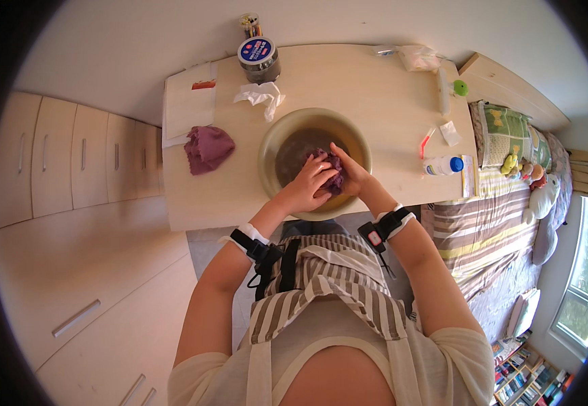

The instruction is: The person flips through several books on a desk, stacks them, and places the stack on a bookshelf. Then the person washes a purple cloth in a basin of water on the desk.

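A bunched-up purple cloth (335, 175) is squeezed between my two hands over a beige basin (268, 167). My left hand (310, 183) presses on it from the left, fingers spread across the folds. From the right, my right hand (350, 170) cups the same cloth, its thumb and fingers partly hidden by it. Greyish, cloudy water (294, 147) with some bubbles fills the bottom of the basin. A second purple cloth (208, 149) lies crumpled on the wooden table (324, 76), left of the basin.
Behind the basin are a crumpled white tissue (262, 96) and a lidded jar (259, 60). A white bottle with a blue cap (442, 165) lies at the right, near a red-and-white stick (427, 143). Papers (188, 109) cover the table's left corner; a bed (481, 218) adjoins the right side.
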`<state>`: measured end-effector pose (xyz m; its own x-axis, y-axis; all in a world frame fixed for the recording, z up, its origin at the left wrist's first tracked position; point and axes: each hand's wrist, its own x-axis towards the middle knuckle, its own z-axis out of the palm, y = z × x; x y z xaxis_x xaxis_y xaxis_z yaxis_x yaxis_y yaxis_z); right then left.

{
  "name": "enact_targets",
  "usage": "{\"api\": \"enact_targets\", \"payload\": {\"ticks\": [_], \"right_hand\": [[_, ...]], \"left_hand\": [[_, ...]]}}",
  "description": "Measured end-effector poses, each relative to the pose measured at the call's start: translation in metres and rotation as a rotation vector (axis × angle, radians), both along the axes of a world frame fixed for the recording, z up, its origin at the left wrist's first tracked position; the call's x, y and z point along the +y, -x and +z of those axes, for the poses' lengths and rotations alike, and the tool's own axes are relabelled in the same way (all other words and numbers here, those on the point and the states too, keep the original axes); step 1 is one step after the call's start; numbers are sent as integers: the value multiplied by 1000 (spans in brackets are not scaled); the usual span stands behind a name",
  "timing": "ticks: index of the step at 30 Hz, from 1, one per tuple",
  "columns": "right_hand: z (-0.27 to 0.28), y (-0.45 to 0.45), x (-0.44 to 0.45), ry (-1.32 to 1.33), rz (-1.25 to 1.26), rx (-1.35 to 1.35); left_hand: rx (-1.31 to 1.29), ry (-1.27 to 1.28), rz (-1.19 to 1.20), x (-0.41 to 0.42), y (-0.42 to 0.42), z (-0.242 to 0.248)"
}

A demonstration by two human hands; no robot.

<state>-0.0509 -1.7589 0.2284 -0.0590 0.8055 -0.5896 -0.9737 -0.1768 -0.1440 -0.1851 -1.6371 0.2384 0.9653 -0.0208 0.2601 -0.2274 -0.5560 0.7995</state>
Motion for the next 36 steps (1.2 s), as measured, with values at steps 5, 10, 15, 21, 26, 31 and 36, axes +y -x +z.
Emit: {"api": "enact_targets", "payload": {"ticks": [5,10,15,21,26,31,36], "right_hand": [[-10,5,-16,-116,52,-64],[13,-7,-15,-233,175,-116],[14,-12,-10,-316,390,-157],[17,-13,5,-131,564,-224],[27,-9,16,61,572,-473],[38,3,21,245,610,-879],[4,11,18,321,680,-1298]], "left_hand": [[3,324,-154,25,6,1],[-14,140,-86,44,11,32],[-204,-439,-145,36,2,29],[-204,-463,-135,37,-29,8],[-82,-593,-92,37,-34,-2],[28,-673,-67,30,-39,-10],[289,-515,-67,24,-45,-16]]}}
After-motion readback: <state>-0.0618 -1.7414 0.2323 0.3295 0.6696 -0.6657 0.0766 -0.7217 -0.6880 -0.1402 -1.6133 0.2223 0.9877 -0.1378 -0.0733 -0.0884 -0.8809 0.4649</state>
